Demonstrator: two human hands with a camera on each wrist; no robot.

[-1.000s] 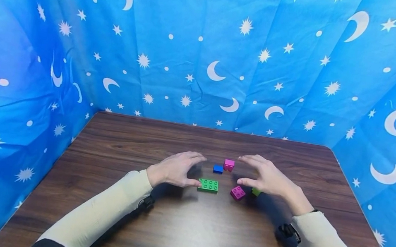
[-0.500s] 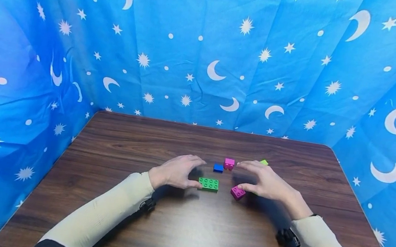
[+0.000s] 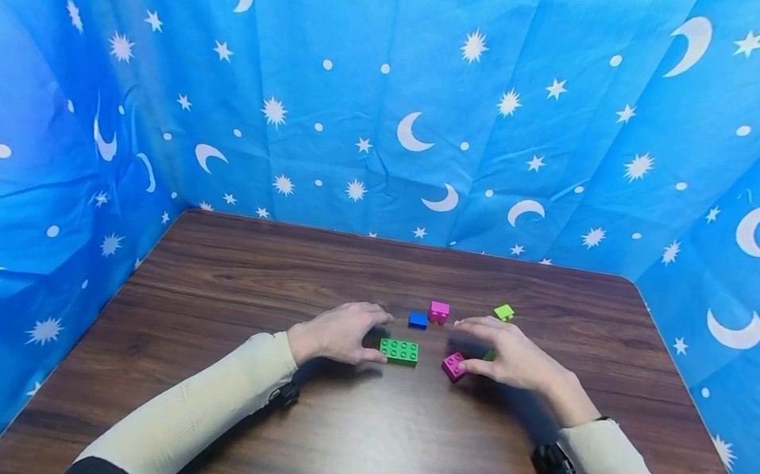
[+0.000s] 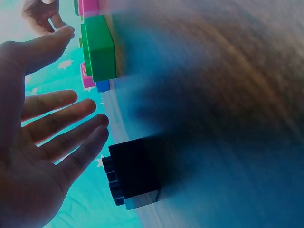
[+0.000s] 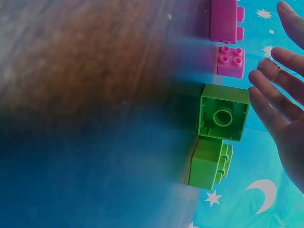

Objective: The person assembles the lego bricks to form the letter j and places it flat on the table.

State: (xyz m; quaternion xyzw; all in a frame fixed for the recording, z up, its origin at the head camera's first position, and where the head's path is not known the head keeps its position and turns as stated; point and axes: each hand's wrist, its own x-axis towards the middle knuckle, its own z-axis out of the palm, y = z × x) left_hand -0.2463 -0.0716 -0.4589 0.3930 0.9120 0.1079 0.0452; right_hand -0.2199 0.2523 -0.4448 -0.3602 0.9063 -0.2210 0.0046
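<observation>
My left hand point(image 3: 342, 332) stands on edge over the table with its fingers spread, holding nothing. Its thumb tip overlaps the left end of a long green toy brick point(image 3: 399, 352). Below the palm, a dark studded brick point(image 4: 133, 168) shows in the left wrist view; the head view hides it. Relaxed fingers also mark my right hand point(image 3: 515, 357), its thumb tip right at a magenta brick point(image 3: 454, 366). Near these right fingers, a green brick point(image 5: 223, 114) lies with its hollow underside showing, beside a lime brick point(image 5: 209, 164).
Between the hands, farther back, a small blue brick point(image 3: 418, 320) sits next to a pink brick point(image 3: 439, 313). The brown wooden table point(image 3: 367, 443) ends at a blue curtain point(image 3: 341, 96) with moons and stars, which hangs on three sides.
My right hand has come slightly down and toward me, uncovering the lime brick behind it; its thumb now overlaps the magenta brick. My left hand has barely moved. The bricks stay put.
</observation>
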